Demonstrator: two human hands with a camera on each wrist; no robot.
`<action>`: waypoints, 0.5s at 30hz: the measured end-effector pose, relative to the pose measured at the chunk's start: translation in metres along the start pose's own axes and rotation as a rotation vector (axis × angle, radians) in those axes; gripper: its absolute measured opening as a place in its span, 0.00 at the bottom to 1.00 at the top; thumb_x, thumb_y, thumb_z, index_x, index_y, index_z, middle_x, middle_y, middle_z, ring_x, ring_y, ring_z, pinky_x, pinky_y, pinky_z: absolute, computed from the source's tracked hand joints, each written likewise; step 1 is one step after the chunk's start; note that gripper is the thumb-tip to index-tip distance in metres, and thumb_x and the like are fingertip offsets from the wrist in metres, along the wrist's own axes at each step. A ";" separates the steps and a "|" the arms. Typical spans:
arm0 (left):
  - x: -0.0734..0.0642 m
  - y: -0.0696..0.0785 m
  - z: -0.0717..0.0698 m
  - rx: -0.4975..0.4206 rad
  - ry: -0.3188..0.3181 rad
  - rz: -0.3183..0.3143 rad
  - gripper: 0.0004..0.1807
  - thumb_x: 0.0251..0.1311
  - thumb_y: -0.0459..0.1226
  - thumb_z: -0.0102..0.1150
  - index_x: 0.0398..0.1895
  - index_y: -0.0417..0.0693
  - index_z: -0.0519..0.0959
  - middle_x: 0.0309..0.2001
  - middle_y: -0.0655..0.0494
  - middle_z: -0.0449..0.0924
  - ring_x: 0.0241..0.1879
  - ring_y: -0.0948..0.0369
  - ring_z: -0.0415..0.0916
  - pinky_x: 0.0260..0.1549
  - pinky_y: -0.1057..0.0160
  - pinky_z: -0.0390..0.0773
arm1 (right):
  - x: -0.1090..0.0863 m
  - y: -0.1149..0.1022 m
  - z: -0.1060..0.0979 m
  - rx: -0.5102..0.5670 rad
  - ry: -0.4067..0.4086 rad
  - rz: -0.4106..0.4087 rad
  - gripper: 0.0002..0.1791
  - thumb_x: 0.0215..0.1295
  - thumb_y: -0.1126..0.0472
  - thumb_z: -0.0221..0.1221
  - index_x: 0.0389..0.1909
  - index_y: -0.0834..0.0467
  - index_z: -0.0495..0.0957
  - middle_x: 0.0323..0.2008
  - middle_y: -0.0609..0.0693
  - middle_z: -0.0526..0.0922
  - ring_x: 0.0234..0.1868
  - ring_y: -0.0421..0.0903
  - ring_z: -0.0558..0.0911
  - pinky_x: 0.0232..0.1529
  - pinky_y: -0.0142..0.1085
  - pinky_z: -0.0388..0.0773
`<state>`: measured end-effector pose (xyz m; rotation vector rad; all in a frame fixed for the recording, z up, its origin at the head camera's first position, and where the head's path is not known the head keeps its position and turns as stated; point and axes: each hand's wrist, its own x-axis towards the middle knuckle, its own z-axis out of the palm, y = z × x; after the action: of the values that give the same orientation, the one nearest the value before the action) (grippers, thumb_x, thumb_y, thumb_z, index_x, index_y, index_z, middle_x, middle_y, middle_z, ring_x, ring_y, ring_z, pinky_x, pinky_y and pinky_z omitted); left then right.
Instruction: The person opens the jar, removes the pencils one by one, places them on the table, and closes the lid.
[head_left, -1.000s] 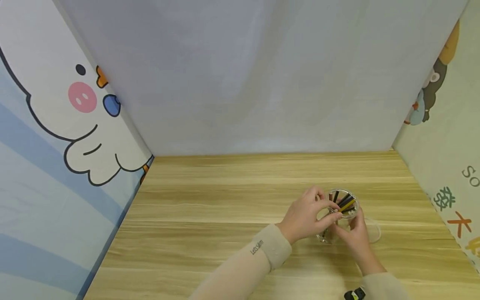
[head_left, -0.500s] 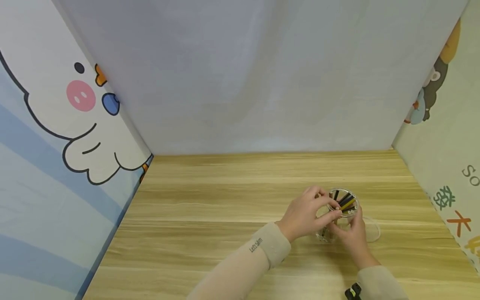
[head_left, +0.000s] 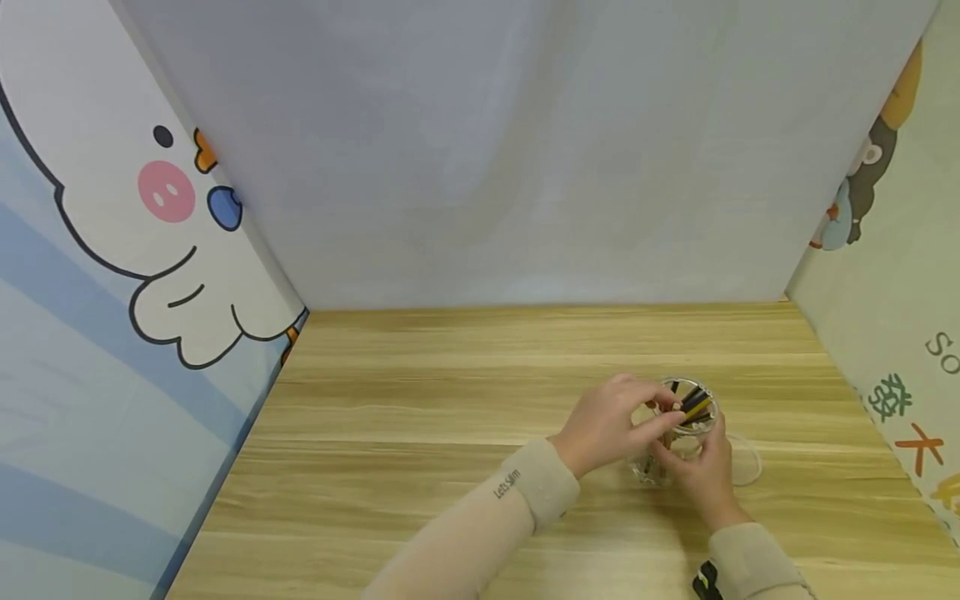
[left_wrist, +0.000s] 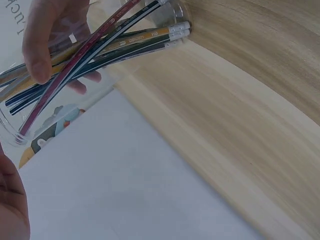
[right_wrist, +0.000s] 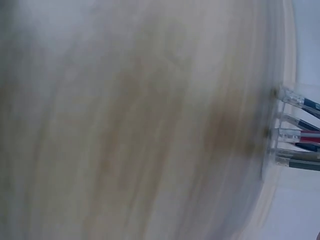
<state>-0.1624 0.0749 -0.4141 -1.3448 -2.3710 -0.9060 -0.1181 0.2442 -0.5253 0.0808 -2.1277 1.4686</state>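
Note:
A clear cup [head_left: 693, 431] full of pencils [head_left: 696, 403] stands at the right of the table. My right hand [head_left: 705, 479] holds it low around the side; in the left wrist view those fingers [left_wrist: 39, 55] lie along its wall. My left hand [head_left: 611, 421] is at the cup's mouth, its thumb and forefinger pinching a pencil end there. A dark red pencil [left_wrist: 67, 72] crosses the yellow and dark ones in the left wrist view. Eraser ends [right_wrist: 292, 135] sit against the cup's bottom in the right wrist view, where my right hand is not seen.
A pale loop [head_left: 757, 462] lies on the wooden table [head_left: 450, 400] just right of the cup. Behind rises a plain grey-white wall [head_left: 480, 167]. Printed panels flank the table, a cartoon [head_left: 90, 167] on the left and lettering on the right [head_left: 885, 333].
My left fingertips have shifted slightly up at the cup's mouth, covering a pencil that showed at its left rim. My right hand keeps its hold, its forearm turned a little.

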 end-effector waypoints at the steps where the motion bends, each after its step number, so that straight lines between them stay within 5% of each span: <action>1: 0.001 0.000 -0.001 -0.010 0.013 0.009 0.11 0.67 0.44 0.61 0.46 0.50 0.84 0.42 0.61 0.88 0.44 0.66 0.80 0.46 0.79 0.73 | 0.000 -0.001 -0.001 -0.010 0.002 0.005 0.42 0.42 0.79 0.69 0.62 0.73 0.63 0.48 0.21 0.74 0.48 0.22 0.74 0.50 0.15 0.67; 10: 0.014 -0.003 -0.016 0.010 0.205 0.093 0.11 0.64 0.40 0.64 0.45 0.45 0.84 0.39 0.58 0.87 0.37 0.67 0.81 0.35 0.85 0.69 | 0.003 -0.006 -0.007 -0.098 -0.051 0.107 0.46 0.42 0.73 0.74 0.66 0.66 0.63 0.44 0.19 0.73 0.46 0.20 0.73 0.48 0.15 0.67; 15: 0.023 -0.003 -0.023 0.071 0.248 0.108 0.11 0.67 0.39 0.60 0.48 0.44 0.83 0.40 0.58 0.88 0.32 0.69 0.79 0.33 0.84 0.69 | 0.003 -0.006 -0.009 -0.133 -0.056 0.152 0.47 0.43 0.71 0.76 0.65 0.66 0.63 0.44 0.18 0.71 0.47 0.20 0.72 0.50 0.18 0.66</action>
<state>-0.1790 0.0745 -0.3856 -1.2411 -2.1034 -0.8920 -0.1153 0.2506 -0.5163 -0.0919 -2.3142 1.4190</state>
